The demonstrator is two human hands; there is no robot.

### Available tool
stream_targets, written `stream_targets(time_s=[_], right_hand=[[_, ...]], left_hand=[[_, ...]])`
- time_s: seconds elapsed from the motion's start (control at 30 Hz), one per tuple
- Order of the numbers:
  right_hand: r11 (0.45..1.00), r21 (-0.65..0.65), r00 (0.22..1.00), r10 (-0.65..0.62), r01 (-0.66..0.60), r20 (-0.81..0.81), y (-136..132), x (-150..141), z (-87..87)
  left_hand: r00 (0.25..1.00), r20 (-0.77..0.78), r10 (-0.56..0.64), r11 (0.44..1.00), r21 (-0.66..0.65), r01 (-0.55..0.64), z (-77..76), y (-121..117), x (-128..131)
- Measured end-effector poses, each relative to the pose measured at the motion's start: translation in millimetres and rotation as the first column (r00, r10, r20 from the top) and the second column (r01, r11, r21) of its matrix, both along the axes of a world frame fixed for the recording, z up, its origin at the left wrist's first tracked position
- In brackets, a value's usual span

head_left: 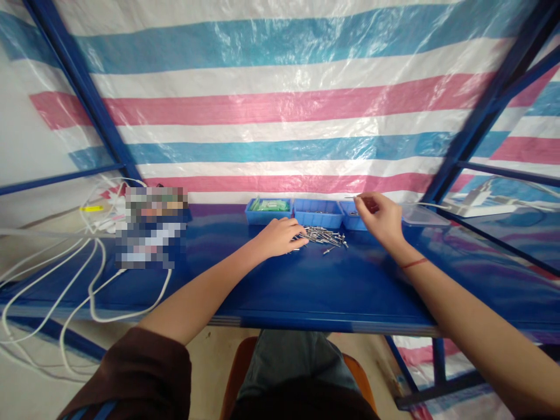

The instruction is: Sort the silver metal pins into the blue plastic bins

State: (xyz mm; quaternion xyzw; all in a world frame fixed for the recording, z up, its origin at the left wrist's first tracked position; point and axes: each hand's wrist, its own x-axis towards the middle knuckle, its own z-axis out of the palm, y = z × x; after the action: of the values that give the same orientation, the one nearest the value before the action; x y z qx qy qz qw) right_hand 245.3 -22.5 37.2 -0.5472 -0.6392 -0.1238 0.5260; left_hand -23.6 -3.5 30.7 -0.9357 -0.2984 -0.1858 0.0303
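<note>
A loose pile of blind rivets (324, 235), silvery with thin pins, lies on the blue table. My left hand (283, 236) rests at the pile's left end, its fingers apart and touching the rivets. Above the right blue bin (353, 221), my right hand (381, 217) is closed in a pinch, and a thin metal pin of a blind rivet (350, 198) sticks out to the left of the fingertips. The middle blue bin (318, 220) has some small metal pieces in it. Green plastic packets (270, 205) fill the left blue bin (268, 218).
A clear plastic lid (425, 216) lies right of the bins, near a white power strip (483, 205). White cables (94, 286) loop over the table's left side beside a blurred-out patch. Blue metal posts and a striped plastic sheet (280, 111) stand behind.
</note>
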Motion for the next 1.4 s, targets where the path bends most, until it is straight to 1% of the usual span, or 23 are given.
stream_targets(time_s=[0.07,0.1,0.17,0.23,0.33,0.43,0.53,0.6,0.7,0.73,0.8,0.87,0.93,1.03,1.1,1.17,1.27,1.4], right_hand=[[0.993,-0.008,0.99,-0.114,0.115,0.083,7,18,-2.1],[0.988,-0.021,0.98,-0.151,0.155,0.131,10,24,-3.7],[0.978,-0.049,0.959,-0.186,0.2,0.213,14,31,-7.2],[0.979,-0.069,0.953,-0.17,0.193,0.253,16,30,-9.6],[0.989,-0.091,0.965,-0.088,0.114,0.248,13,18,-9.6],[0.992,-0.129,0.969,0.039,-0.007,0.245,6,-1,-7.0],[0.971,-0.19,0.944,0.194,-0.145,0.269,-2,-19,-6.4],[0.94,-0.245,0.91,0.302,-0.236,0.283,-5,-29,-8.0],[0.866,-0.329,0.828,0.474,-0.376,0.3,-9,-41,-11.5],[0.84,-0.351,0.799,0.52,-0.414,0.303,-10,-44,-12.6],[0.798,-0.381,0.757,0.583,-0.467,0.294,-13,-51,-14.2],[0.769,-0.403,0.749,0.614,-0.496,0.25,-16,-57,-15.0],[0.749,-0.419,0.768,0.619,-0.514,0.165,-18,-61,-15.3],[0.72,-0.412,0.791,0.611,-0.558,-0.003,-18,-63,-14.8],[0.697,-0.393,0.781,0.617,-0.6,-0.098,-17,-62,-14.0],[0.688,-0.386,0.777,0.612,-0.615,-0.147,-16,-60,-12.6],[0.69,-0.411,0.786,0.606,-0.595,-0.121,-17,-57,-9.5],[0.643,-0.487,0.761,0.645,-0.592,-0.072,-20,-54,-4.7]], left_hand=[[0.995,-0.095,0.01,0.999,-0.031,-0.012,4.9,2,-6],[0.992,-0.126,0.01,0.999,-0.05,-0.017,6.7,3,-9],[0.987,-0.161,-0.011,0.995,-0.102,-0.005,8.7,6,-12],[0.985,-0.164,-0.055,0.986,-0.164,0.027,8.9,8,-14],[0.985,-0.145,-0.09,0.981,-0.186,0.062,7.5,8,-12],[0.983,-0.154,-0.095,0.988,-0.131,0.075,4.6,5,-7],[0.984,-0.162,-0.07,0.997,-0.052,0.063,0.1,2,-1],[0.988,-0.148,-0.043,0.999,-0.003,0.043,-3.1,0,2],[0.996,-0.087,-0.03,0.999,0.019,0.032,-6.1,-3,6],[0.998,-0.045,-0.038,0.999,0.005,0.038,-6.7,-4,7],[0.994,0.084,-0.07,0.996,-0.049,0.074,-7.4,-6,10],[0.962,0.256,-0.1,0.983,-0.122,0.135,-8.4,-7,13],[0.908,0.404,-0.108,0.962,-0.188,0.198,-9.9,-8,16],[0.84,0.539,-0.069,0.929,-0.272,0.251,-13.0,-7,20],[0.808,0.588,-0.034,0.908,-0.32,0.271,-14.3,-6,22],[0.791,0.611,-0.014,0.894,-0.347,0.283,-14.2,-6,22],[0.808,0.589,0.002,0.903,-0.349,0.252,-11.7,-8,21],[0.856,0.517,0.019,0.933,-0.317,0.171,-9.4,-10,19]])
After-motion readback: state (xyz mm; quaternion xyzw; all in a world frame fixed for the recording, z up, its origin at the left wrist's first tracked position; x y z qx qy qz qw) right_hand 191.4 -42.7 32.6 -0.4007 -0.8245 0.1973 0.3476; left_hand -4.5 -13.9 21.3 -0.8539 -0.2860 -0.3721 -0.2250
